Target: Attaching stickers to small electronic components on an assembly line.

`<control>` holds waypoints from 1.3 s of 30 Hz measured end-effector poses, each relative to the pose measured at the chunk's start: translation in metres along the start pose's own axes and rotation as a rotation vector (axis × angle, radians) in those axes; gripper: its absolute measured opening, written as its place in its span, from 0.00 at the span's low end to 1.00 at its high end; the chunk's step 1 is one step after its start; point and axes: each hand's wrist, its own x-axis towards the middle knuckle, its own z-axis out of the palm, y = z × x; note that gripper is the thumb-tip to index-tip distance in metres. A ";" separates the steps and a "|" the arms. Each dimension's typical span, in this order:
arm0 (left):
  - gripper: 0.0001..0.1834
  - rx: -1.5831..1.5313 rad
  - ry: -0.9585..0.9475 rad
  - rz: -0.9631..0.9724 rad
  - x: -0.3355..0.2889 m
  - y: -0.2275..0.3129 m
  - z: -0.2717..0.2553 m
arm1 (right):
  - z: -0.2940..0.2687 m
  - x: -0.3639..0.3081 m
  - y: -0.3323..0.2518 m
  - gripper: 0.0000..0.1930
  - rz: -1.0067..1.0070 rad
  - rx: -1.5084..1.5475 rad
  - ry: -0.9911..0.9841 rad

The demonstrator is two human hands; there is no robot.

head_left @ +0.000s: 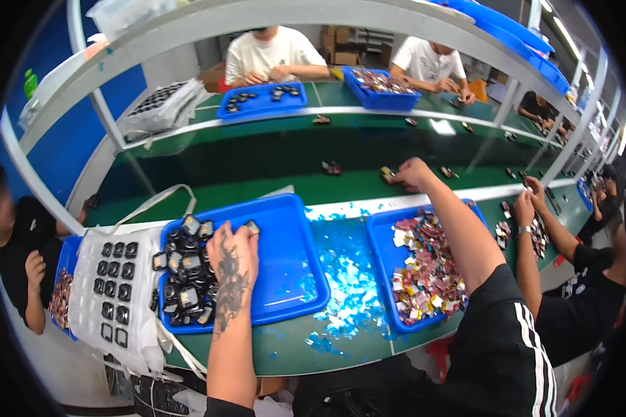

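Note:
My left hand (235,251), with a tattooed forearm behind it, is over a shallow blue tray (285,278). Its fingers are closed around a small dark part with a pale face (252,228). Beside that hand, many small black square parts (186,295) lie heaped in the tray's left side. My right hand (414,174) reaches across to the green belt (250,160). Its fingertips pinch a small black and yellowish piece (387,174) at the belt surface. A similar reddish-dark piece (332,167) lies on the belt to its left.
A second blue tray (389,278) under my right arm holds pink, white and gold pieces. Blue film scraps (348,278) cover the bench between the trays. At left stands a white moulded tray (83,292) with black parts. Co-workers sit opposite and alongside; a white frame (257,21) crosses overhead.

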 end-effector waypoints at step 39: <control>0.19 -1.376 -0.524 0.127 -0.054 0.115 -0.048 | -0.004 -0.262 -0.044 0.09 0.120 1.265 -0.675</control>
